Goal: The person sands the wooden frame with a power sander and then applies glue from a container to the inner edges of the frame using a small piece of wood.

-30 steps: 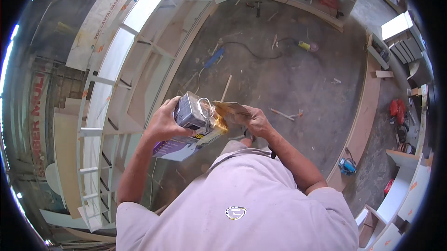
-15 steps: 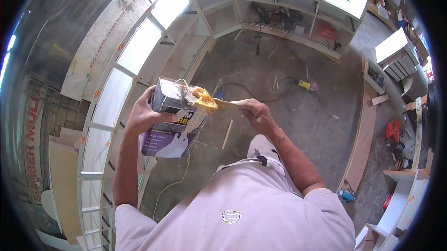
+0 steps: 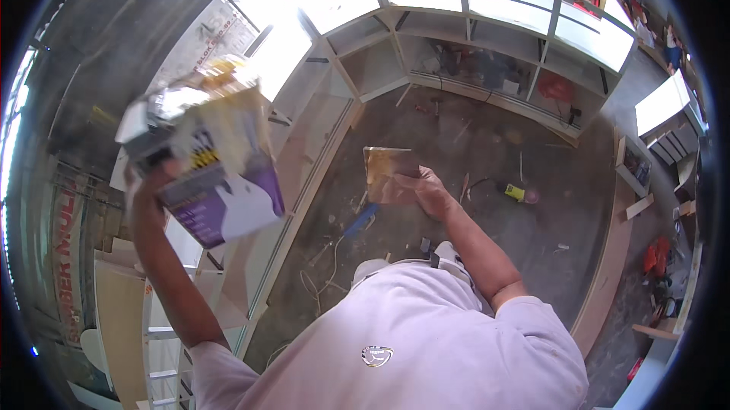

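Out to our left, our left hand [image 3: 148, 195] grips the side of a tilted white-and-purple tin [image 3: 228, 170], blurred, with yellow paste [image 3: 228, 69] smeared about its top; how each finger lies, we cannot tell. Well apart from it, above the grey floor [image 3: 547, 281], our right hand [image 3: 433, 191] pinches the right edge of a flat brown piece [image 3: 386, 174], while a blue tool [image 3: 361, 220] lies on the floor near a pale, looping cord [image 3: 333, 265].

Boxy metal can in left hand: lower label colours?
Purple and white lower label, best in head view.
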A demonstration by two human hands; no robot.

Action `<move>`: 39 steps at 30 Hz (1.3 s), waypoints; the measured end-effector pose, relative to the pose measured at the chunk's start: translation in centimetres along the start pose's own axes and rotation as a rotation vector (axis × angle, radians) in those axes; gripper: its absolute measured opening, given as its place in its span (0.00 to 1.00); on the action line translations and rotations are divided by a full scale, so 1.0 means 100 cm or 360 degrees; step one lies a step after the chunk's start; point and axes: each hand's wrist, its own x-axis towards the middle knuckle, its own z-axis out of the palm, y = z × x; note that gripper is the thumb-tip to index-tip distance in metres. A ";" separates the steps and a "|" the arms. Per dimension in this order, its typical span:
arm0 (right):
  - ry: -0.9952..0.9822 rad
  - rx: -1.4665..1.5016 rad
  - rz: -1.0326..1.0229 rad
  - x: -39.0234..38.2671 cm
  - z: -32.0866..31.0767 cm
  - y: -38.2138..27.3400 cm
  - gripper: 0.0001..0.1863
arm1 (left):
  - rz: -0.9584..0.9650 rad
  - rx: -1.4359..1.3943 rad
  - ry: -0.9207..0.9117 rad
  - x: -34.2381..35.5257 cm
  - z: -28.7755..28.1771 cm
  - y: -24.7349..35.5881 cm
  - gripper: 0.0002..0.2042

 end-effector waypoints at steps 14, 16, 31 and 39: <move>0.0276 0.1200 0.0020 0.155 -0.060 -0.066 0.21 | 0.0036 -0.0257 0.0129 0.226 0.079 -0.063 0.27; 0.0366 0.1168 0.0005 0.191 -0.087 -0.080 0.21 | -0.0007 -0.0146 0.0150 0.264 0.089 -0.093 0.28; 0.1059 0.0959 -0.0479 0.491 -0.192 -0.171 0.21 | 0.0226 -0.0005 0.0371 0.570 0.117 -0.195 0.31; 0.1139 0.0929 -0.0531 0.613 -0.224 -0.209 0.18 | 0.0291 -0.0029 0.0420 0.738 0.131 -0.248 0.29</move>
